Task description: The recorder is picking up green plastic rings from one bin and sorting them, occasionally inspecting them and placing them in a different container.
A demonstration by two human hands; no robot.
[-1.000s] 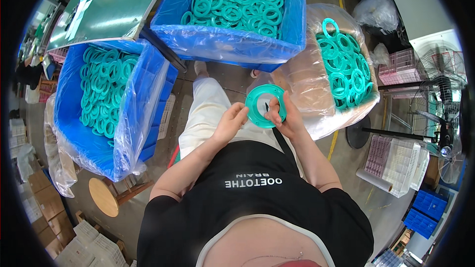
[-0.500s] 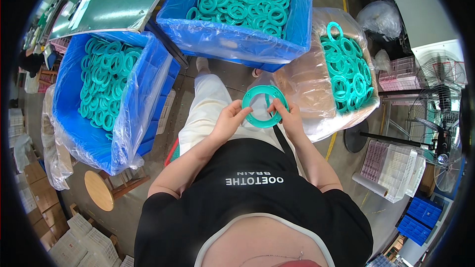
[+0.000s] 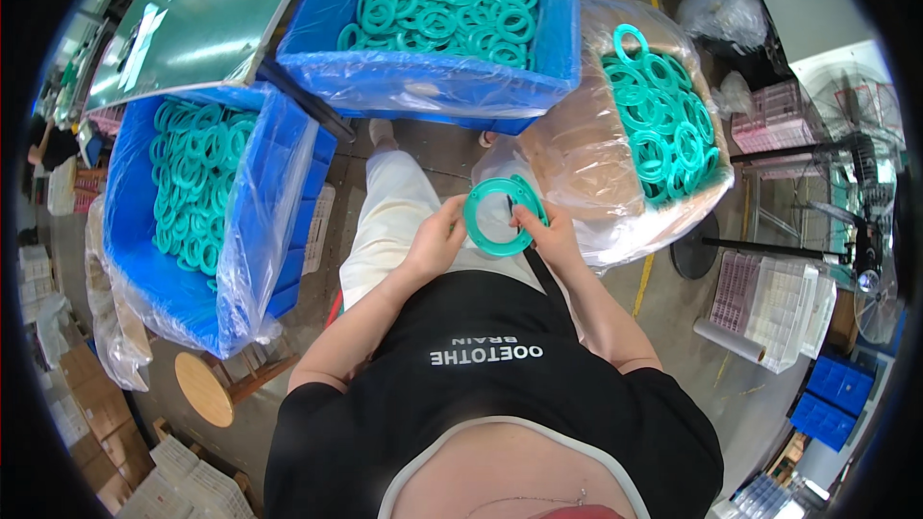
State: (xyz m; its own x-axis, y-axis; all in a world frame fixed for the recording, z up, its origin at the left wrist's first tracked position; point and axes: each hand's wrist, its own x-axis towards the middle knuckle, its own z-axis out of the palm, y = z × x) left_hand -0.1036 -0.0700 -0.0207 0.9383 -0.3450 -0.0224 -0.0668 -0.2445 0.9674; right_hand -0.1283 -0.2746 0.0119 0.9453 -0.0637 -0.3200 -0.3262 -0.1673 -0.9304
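A flat teal plastic ring (image 3: 494, 248) is held up in front of my lap, with small holes along its rim. My left hand (image 3: 442, 235) grips the ring's left edge, fingers closed on it. Over the ring's right side, my right hand (image 3: 551, 234) is closed in a pinch. A thin dark tool (image 3: 511, 208) pokes out from the right fingers into the ring's opening; its exact kind is hard to make out.
Blue plastic-lined bins (image 3: 433, 72) (image 3: 274, 231) full of teal rings stand ahead and at left. A plastic-lined carton (image 3: 567, 159) of rings is at right. Around me are a green table (image 3: 207, 19), a wooden stool (image 3: 204, 389), a fan (image 3: 870, 202) and white crates (image 3: 769, 312).
The ring has turned and tilted slightly in my hands. The right fingers have shifted inward over its opening. The whole view has swung a little.
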